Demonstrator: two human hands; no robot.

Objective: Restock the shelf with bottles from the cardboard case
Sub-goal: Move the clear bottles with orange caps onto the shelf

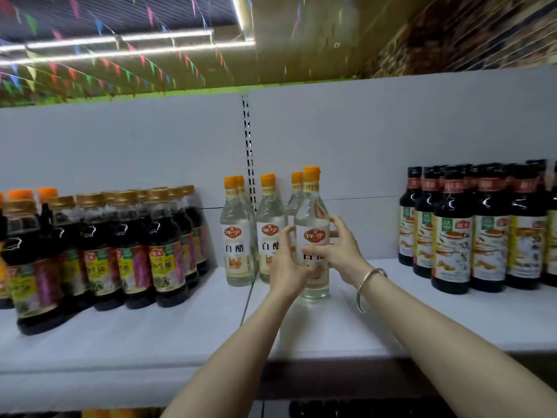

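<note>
Head view: a white shelf [452, 312] spans the middle of the frame, with a white back panel [150, 146] behind it. At centre, a clear bottle [312, 224] with an orange cap stands upright on the shelf, slightly in front of the other clear bottles. The left hand [286, 267] comes in from the lower centre and curls its fingers against the bottle's left side at label height. The right hand [337, 248] comes in from the lower right, thumb across the front of the label and fingers spread round the right side; both hands thus grip the same bottle. A silver bangle [369, 286] circles the right wrist. Just left of the held bottle and behind it stand four more clear bottles [238, 236] of the same kind, in a short row against the back panel. Left of centre, dark bottles [135, 245] with gold caps stand in shrink-wrapped groups, well apart from the hands. At right of frame, a second group of dark bottles [482, 227] with dark caps and pale labels stands in rows. Strings of coloured pennants [90, 64] and strip lights [120, 40] fill the upper left; the ceiling area is motion-blurred
</note>
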